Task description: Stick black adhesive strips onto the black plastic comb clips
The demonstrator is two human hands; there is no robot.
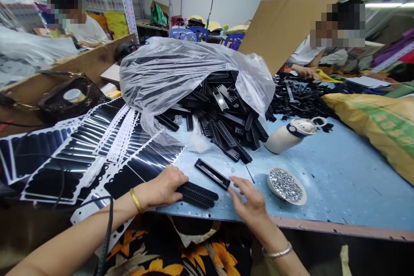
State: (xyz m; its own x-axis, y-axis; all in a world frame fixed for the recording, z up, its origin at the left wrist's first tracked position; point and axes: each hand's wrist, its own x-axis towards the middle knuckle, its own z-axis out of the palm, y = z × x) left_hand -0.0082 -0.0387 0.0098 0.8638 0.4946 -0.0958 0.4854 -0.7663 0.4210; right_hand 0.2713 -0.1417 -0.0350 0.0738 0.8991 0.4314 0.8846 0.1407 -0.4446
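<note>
My left hand (168, 184) is closed around the left end of two black plastic handles (199, 195) with a dotted texture, lying side by side near the table's front edge. Just behind them a long black slotted plastic piece (210, 173) rests on the table. My right hand (248, 198) has thumb and forefinger at its near right end, the other fingers loosely curled. To the right of that hand stands a white bowl (299, 198) of small shiny metal parts. A clear plastic bag (168, 67) spills a heap of black plastic handles (226, 131) with toothed ends.
Stacked black sheets with white edges (74, 151) cover the table's left side. A white bottle (284, 138) stands behind the bowl. A yellow sack (378, 125) lies at right. Two people sit beyond, beside a cardboard panel (284, 26) and a wooden partition (90, 60).
</note>
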